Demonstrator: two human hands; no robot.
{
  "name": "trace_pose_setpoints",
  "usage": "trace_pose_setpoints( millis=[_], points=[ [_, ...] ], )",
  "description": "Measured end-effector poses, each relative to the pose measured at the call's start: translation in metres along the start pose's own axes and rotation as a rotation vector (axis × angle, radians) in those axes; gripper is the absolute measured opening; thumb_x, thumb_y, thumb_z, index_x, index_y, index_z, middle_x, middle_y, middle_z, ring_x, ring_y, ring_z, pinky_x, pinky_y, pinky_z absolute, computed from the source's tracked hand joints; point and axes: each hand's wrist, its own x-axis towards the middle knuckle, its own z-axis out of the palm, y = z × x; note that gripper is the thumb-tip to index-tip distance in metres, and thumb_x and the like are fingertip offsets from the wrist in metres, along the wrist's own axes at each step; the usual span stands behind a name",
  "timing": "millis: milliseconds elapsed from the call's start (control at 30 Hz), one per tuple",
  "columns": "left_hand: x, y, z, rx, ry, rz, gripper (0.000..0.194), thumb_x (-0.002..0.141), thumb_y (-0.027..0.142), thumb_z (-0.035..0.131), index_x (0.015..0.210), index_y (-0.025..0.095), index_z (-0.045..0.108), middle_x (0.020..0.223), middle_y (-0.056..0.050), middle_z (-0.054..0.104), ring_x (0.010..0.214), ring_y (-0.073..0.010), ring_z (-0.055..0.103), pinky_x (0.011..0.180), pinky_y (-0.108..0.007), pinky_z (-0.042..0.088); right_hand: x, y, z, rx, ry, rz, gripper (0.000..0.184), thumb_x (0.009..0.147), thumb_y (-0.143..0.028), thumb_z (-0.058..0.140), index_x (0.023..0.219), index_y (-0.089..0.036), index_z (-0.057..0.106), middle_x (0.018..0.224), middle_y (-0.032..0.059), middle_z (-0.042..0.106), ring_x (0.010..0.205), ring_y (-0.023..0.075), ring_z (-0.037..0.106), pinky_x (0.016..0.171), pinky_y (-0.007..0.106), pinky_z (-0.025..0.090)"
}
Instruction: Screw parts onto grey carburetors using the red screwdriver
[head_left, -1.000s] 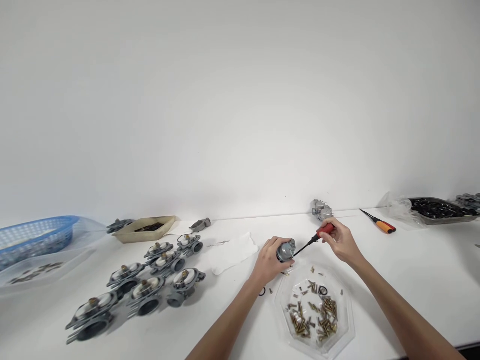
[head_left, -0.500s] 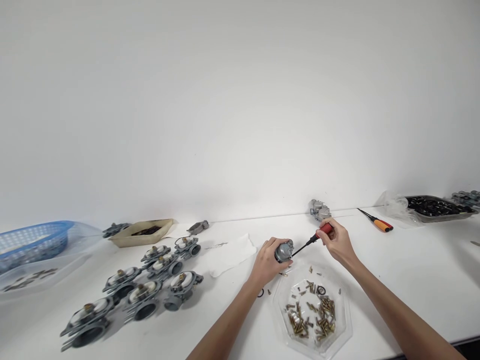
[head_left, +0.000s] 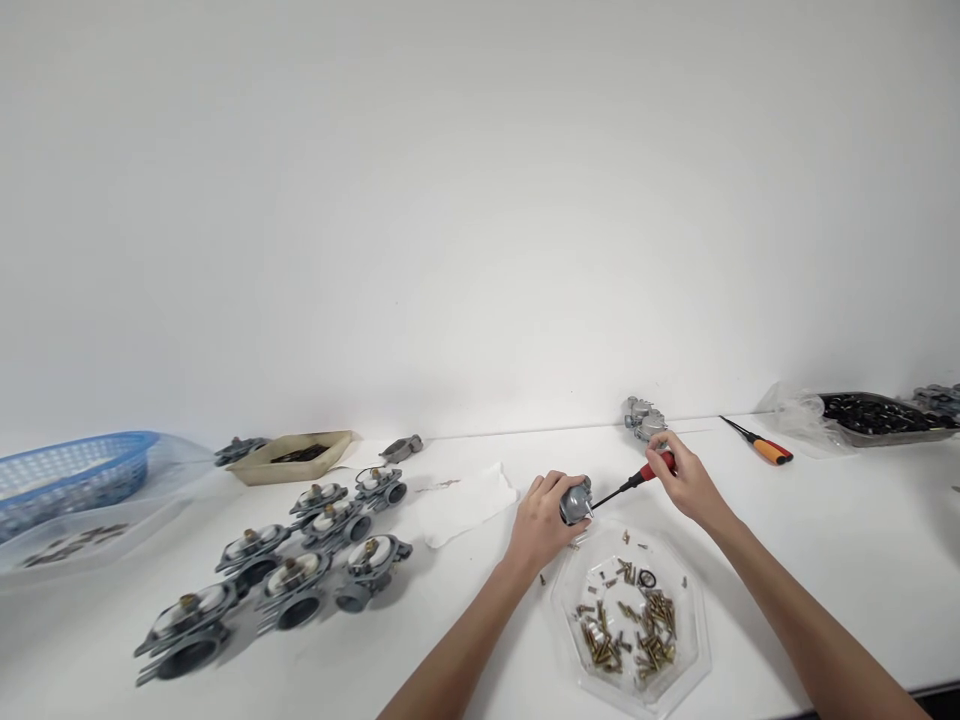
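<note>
My left hand [head_left: 541, 512] is wrapped round a small grey metal carburetor [head_left: 576, 503], its rounded bowl turned toward me. In my right hand [head_left: 679, 478] is a screwdriver [head_left: 636, 479] with a red and black handle, gripped near the handle's end. The shaft slants down to the left, and its tip meets the carburetor's right side; the exact contact point is too small to make out. Just below both hands lies a clear octagonal plastic tray [head_left: 566, 640] with brass jets, screws and a black O-ring [head_left: 646, 578].
Several carburetor bodies [head_left: 292, 580] with white floats stand at left. Behind them are a beige tray [head_left: 247, 468] and a blue basket [head_left: 139, 465]. White paper [head_left: 472, 505] lies mid-table. Another carburetor [head_left: 643, 418], an orange-handled screwdriver [head_left: 766, 450] and a tray of black parts [head_left: 874, 415] sit at right.
The view has shifted slightly. My right hand has turned a little on the screwdriver, whose tip stays at the carburetor. The carburetor has tilted slightly in my left hand.
</note>
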Motion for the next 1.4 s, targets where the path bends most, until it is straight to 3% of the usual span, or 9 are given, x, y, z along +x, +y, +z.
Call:
trace_pose_setpoints(
  millis=[167,367,500,567,800,900,1067,1267,1400],
  points=[
    [0.002,0.0,0.0,-0.004,-0.015,0.038,0.053,0.068,0.017,0.08,0.117,0.031,0.063,0.108,-0.002,0.065,0.098,-0.0258,0.06,0.084,-0.038,0.051,-0.001,0.003,-0.002,0.044,-0.067,-0.086,0.018,0.095,-0.04,0.045,0.102,-0.024,0.05,0.07,-0.0011,0.057,0.064,0.0173,0.05,0.062,0.029,0.04],
    [0.003,-0.008,-0.005,-0.149,0.02,-0.126,0.051,0.069,0.018,0.079,0.116,0.029,0.062,0.11,0.0,0.067,0.102,-0.025,0.064,0.09,-0.039,0.05,0.002,0.01,0.004,0.064,-0.046,0.095,0.036,0.095,-0.053,0.045,0.078,-0.022,0.052,0.059,-0.0021,0.051,0.053,0.0139,0.04,0.051,0.027,0.032],
    [0.003,-0.01,-0.007,-0.177,0.004,-0.135,0.051,0.068,0.021,0.079,0.115,0.028,0.062,0.112,0.0,0.068,0.103,-0.0252,0.065,0.09,-0.038,0.05,0.0,0.008,0.008,0.133,-0.039,0.094,0.031,0.095,-0.053,0.046,0.098,-0.023,0.053,0.057,-0.0048,0.051,0.048,0.0132,0.039,0.049,0.026,0.034],
    [0.003,-0.009,-0.008,-0.159,-0.005,-0.114,0.05,0.068,0.021,0.079,0.115,0.029,0.063,0.112,-0.001,0.068,0.104,-0.0257,0.065,0.091,-0.039,0.05,-0.002,0.006,0.006,0.137,-0.053,0.058,0.031,0.097,-0.05,0.044,0.108,-0.023,0.05,0.057,-0.0048,0.053,0.05,0.0151,0.046,0.053,0.028,0.04],
    [0.005,-0.009,-0.01,-0.153,-0.034,-0.079,0.051,0.066,0.02,0.079,0.115,0.028,0.064,0.11,-0.001,0.069,0.104,-0.0261,0.065,0.092,-0.039,0.05,-0.002,0.008,-0.001,0.061,-0.118,-0.071,0.027,0.098,-0.042,0.041,0.116,-0.024,0.049,0.076,0.0013,0.063,0.07,0.0194,0.058,0.068,0.033,0.046],
    [0.006,-0.01,-0.012,-0.178,-0.046,-0.087,0.05,0.067,0.021,0.079,0.115,0.028,0.065,0.109,-0.001,0.069,0.103,-0.0257,0.065,0.092,-0.038,0.05,-0.002,0.007,-0.001,0.022,-0.144,-0.071,0.025,0.099,-0.043,0.04,0.107,-0.024,0.054,0.075,0.0011,0.063,0.069,0.0185,0.056,0.068,0.032,0.044],
    [0.004,-0.011,-0.012,-0.199,-0.039,-0.095,0.05,0.067,0.02,0.078,0.115,0.028,0.065,0.108,-0.001,0.069,0.103,-0.0246,0.065,0.092,-0.037,0.05,0.0,0.006,0.003,0.006,-0.078,0.095,0.037,0.094,-0.054,0.047,0.078,-0.022,0.053,0.062,-0.0014,0.058,0.052,0.0139,0.041,0.054,0.027,0.034],
    [0.003,-0.01,-0.011,-0.143,-0.055,-0.046,0.051,0.068,0.021,0.078,0.117,0.029,0.063,0.111,-0.001,0.068,0.104,-0.0265,0.064,0.092,-0.039,0.049,-0.001,0.004,0.002,0.109,-0.119,0.057,0.029,0.096,-0.051,0.047,0.1,-0.023,0.053,0.062,-0.0042,0.053,0.051,0.0131,0.04,0.051,0.026,0.033],
    [0.004,-0.011,-0.01,-0.149,-0.061,-0.029,0.053,0.068,0.02,0.076,0.118,0.03,0.063,0.111,-0.002,0.068,0.103,-0.0266,0.063,0.091,-0.039,0.049,0.0,0.007,-0.002,0.12,-0.169,0.046,0.027,0.097,-0.05,0.044,0.1,-0.024,0.049,0.063,-0.0047,0.05,0.055,0.0142,0.042,0.054,0.026,0.036]
  ],
)
